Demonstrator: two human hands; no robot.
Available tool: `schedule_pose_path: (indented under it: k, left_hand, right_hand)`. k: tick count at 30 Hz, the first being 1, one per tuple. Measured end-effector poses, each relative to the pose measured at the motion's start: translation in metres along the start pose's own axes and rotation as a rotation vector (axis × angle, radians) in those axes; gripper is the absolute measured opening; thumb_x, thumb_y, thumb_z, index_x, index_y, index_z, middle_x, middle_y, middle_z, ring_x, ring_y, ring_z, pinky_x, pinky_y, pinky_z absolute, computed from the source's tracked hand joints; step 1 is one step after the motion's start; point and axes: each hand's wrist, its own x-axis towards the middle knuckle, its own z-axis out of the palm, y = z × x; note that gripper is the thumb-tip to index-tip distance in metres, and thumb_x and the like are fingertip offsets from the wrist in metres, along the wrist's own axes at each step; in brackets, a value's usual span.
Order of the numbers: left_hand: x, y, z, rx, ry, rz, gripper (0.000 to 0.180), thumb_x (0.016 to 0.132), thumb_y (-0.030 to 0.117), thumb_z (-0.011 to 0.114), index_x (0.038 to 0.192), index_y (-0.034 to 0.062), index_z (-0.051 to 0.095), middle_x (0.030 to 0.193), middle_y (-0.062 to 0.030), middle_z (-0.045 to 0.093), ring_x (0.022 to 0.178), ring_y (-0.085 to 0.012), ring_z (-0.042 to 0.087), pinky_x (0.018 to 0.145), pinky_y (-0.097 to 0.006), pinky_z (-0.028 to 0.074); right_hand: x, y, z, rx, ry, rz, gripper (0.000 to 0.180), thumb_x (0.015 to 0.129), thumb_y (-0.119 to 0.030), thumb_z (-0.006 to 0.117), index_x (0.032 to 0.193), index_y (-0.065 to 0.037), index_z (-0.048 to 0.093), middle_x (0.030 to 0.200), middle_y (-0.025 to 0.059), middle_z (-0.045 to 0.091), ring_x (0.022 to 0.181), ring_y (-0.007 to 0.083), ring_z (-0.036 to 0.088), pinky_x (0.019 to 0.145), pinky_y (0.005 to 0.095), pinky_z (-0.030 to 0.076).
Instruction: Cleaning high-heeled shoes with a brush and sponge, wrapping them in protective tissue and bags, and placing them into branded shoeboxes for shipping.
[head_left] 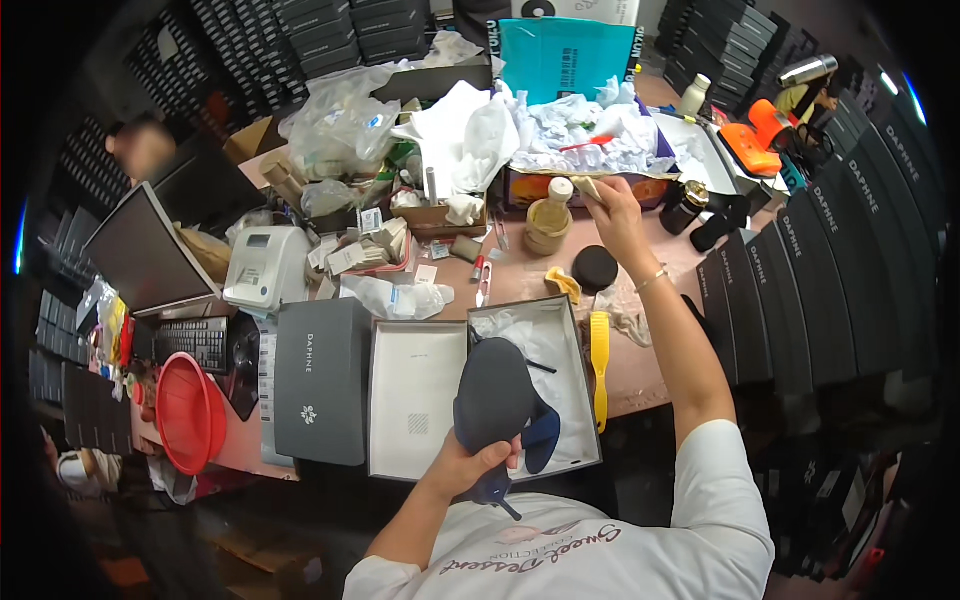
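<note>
**Two hands, one shoe, one cloth**

Nearest, left hand (468, 466), fingers wrapped tight around a dark blue high-heeled shoe (497, 408), sole turned up, thin heel pointing down toward the white shirt. Held just above the near edge of an open grey shoe box (578, 330) lined with white tissue paper (545, 345). Beside it on the left, the box lid (413, 398) lying inside-up, pale and bare, and further left a closed grey box (320, 380). Along the right wall of the open box, a yellow brush (599, 365) lying lengthwise on the pinkish table (640, 375).

Further out, a round black lid (595, 267) with a scrap of yellow cloth (563, 284) just beside it. Right arm stretched forward, bracelet (652, 279) at the wrist, right hand (612, 210) pinching a small pale cloth (588, 188) between closed fingertips, right next to a squat bottle of yellowish liquid (548, 222) with a white cap.

Beyond that, heaps of crumpled white paper and plastic bags (470, 135), a teal bag (565, 55), stacks of dark boxes (300, 45) at the back. Far left: a white label printer (265, 265), a dark monitor (145, 250), a red basin (190, 412).
</note>
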Motion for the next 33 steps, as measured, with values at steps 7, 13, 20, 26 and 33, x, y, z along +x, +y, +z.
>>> schedule_pose_path:
  k: [7, 13, 20, 26, 33]
  left_hand:
    - [0.01, 0.003, -0.019, 0.122, 0.064, -0.069, 0.022, 0.082, 0.011, 0.074, 0.097, 0.0022, 0.061, 0.086, -0.0029, 0.062, 0.077, -0.0121, 0.059, 0.069, -0.026, 0.049]
    - [0.01, 0.003, -0.03, 0.077, -0.026, 0.002, 0.026, 0.081, 0.01, 0.073, 0.101, 0.0019, 0.06, 0.086, -0.0046, 0.062, 0.078, -0.0127, 0.059, 0.07, -0.027, 0.048]
    - [-0.011, -0.002, -0.024, -0.056, 0.004, 0.039, 0.03, 0.081, 0.014, 0.073, 0.103, 0.0009, 0.058, 0.084, -0.0074, 0.06, 0.072, -0.0135, 0.059, 0.065, -0.028, 0.049]
    - [-0.028, -0.011, -0.015, -0.041, 0.013, 0.058, 0.029, 0.082, 0.009, 0.071, 0.106, 0.0006, 0.056, 0.09, -0.0064, 0.059, 0.073, -0.0115, 0.058, 0.064, -0.025, 0.049]
    - [-0.026, -0.024, -0.014, -0.029, 0.038, 0.02, 0.035, 0.082, 0.023, 0.074, 0.104, 0.0014, 0.057, 0.088, -0.0079, 0.059, 0.073, -0.0154, 0.058, 0.066, -0.03, 0.048]
  right_hand:
    - [0.015, 0.046, 0.054, -0.362, -0.102, -0.135, 0.037, 0.079, -0.017, 0.067, 0.116, -0.02, 0.062, 0.1, 0.0122, 0.06, 0.09, 0.0345, 0.06, 0.076, 0.0406, 0.049]
    - [0.007, 0.047, 0.07, -0.109, -0.066, -0.153, 0.04, 0.082, -0.014, 0.067, 0.12, -0.011, 0.057, 0.114, 0.0151, 0.057, 0.102, 0.0349, 0.058, 0.085, 0.0391, 0.048]
    - [0.015, 0.048, 0.061, -0.143, -0.161, -0.112, 0.043, 0.083, -0.015, 0.062, 0.126, -0.019, 0.057, 0.114, 0.0163, 0.056, 0.104, 0.0355, 0.057, 0.088, 0.04, 0.046]
    - [0.043, 0.063, 0.044, -0.205, -0.103, -0.095, 0.036, 0.083, -0.017, 0.062, 0.119, -0.013, 0.06, 0.102, 0.0177, 0.058, 0.096, 0.0354, 0.058, 0.083, 0.0412, 0.047]
    - [0.04, 0.04, 0.018, -0.086, -0.028, -0.052, 0.025, 0.081, -0.019, 0.069, 0.105, -0.013, 0.069, 0.098, 0.0134, 0.06, 0.09, 0.0308, 0.058, 0.079, 0.0375, 0.048]
